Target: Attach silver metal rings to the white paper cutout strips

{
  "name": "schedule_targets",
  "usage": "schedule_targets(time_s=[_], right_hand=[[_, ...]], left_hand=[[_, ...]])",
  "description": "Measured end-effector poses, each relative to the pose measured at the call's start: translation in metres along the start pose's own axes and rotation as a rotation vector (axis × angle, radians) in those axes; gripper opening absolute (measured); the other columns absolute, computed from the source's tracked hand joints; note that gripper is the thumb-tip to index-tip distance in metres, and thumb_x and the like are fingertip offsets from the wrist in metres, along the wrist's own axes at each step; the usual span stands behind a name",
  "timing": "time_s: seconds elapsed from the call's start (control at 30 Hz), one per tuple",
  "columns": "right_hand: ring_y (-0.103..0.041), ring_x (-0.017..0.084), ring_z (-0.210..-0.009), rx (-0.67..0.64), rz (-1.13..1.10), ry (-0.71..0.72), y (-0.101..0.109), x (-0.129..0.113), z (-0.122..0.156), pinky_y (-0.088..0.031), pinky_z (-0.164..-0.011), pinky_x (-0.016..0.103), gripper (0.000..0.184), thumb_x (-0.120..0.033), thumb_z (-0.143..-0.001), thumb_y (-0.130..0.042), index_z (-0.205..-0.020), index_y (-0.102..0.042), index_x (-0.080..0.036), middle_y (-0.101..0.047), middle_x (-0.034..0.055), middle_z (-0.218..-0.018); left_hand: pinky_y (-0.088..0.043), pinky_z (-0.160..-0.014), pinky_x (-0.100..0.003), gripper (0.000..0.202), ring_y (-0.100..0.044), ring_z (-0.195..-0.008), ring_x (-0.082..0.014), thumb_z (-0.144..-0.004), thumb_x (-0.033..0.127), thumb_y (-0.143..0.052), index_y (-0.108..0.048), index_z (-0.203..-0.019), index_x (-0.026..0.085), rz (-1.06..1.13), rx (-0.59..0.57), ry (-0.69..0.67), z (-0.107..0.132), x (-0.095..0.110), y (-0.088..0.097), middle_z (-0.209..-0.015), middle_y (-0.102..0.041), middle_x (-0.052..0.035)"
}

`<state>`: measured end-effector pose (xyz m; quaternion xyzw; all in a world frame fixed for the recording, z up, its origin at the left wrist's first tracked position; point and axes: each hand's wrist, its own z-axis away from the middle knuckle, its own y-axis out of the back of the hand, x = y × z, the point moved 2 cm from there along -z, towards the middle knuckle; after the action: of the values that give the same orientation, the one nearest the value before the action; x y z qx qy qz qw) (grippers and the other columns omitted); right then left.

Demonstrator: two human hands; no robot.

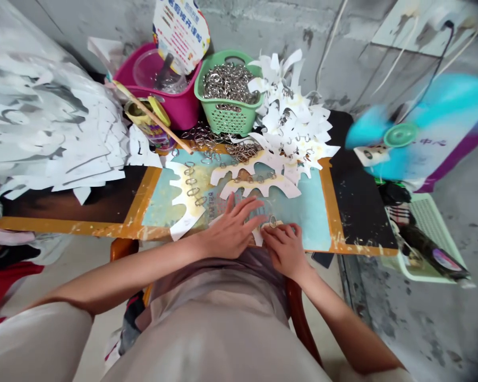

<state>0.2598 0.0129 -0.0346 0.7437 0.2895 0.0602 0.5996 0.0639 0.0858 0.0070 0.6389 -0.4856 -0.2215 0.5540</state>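
My left hand (231,229) lies over the front edge of the mat, its fingers spread and nothing in its grasp. Close beside it, my right hand (286,245) is curled over a white cut-out strip (257,236), mostly hidden beneath both hands. A metal ring (273,222) stands at the right fingertips. To the left lies a curved, notched white piece (183,188) with a row of metal rings along it. Beyond my fingers, another notched white piece (258,187) also carries rings.
A green basket of metal rings (228,119) and a magenta basket (183,109) stand at the back. A brush (153,115) leans over a tin (153,130). White pieces are heaped left (63,122) and back right (290,114). A fan (400,135) spins at right.
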Motion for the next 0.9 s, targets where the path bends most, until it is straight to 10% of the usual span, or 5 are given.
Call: schedule_targets(time_s=[0.23, 0.47, 0.7, 0.9], right_hand=[[-0.052, 0.027, -0.104, -0.012, 0.029, 0.015, 0.003, -0.001, -0.001, -0.028, -0.095, 0.048, 0.04, -0.018, -0.087, -0.054, -0.126, -0.062, -0.023, -0.069, 0.0065, -0.122], [-0.054, 0.027, -0.103, -0.027, 0.017, -0.047, 0.003, -0.006, -0.004, -0.028, -0.099, 0.047, 0.035, -0.019, -0.092, -0.048, -0.125, -0.059, -0.018, -0.07, 0.0109, -0.109], [-0.053, 0.028, -0.104, -0.019, -0.005, -0.065, 0.002, -0.006, -0.006, -0.027, -0.102, 0.047, 0.033, -0.02, -0.092, -0.049, -0.123, -0.059, -0.016, -0.07, 0.0107, -0.106], [-0.052, 0.027, -0.106, -0.04, -0.005, -0.024, 0.001, -0.003, -0.001, -0.025, -0.102, 0.049, 0.043, -0.021, -0.09, -0.053, -0.133, -0.057, -0.022, -0.069, 0.007, -0.121]], left_hand=[[-0.009, -0.116, -0.071, 0.041, -0.055, -0.126, -0.0274, -0.09, 0.002, -0.041, -0.041, -0.13, 0.01, 0.028, -0.073, -0.208, -0.031, -0.017, -0.008, -0.103, -0.071, -0.0159], [-0.018, -0.116, -0.067, 0.036, -0.064, -0.089, -0.0235, -0.077, -0.002, -0.051, -0.044, -0.109, 0.012, 0.007, -0.228, -0.192, -0.053, -0.014, -0.003, -0.073, -0.063, -0.002], [-0.037, -0.113, -0.059, 0.015, -0.063, -0.083, -0.0187, -0.095, 0.006, -0.041, -0.049, -0.106, 0.011, -0.165, 0.091, -0.298, -0.016, 0.01, -0.011, -0.082, -0.065, -0.0057], [-0.033, -0.115, -0.062, 0.025, -0.066, -0.097, -0.02, -0.093, 0.005, -0.04, -0.046, -0.116, 0.012, -0.011, 0.201, -0.021, 0.011, 0.013, -0.022, -0.1, -0.069, -0.0107]])
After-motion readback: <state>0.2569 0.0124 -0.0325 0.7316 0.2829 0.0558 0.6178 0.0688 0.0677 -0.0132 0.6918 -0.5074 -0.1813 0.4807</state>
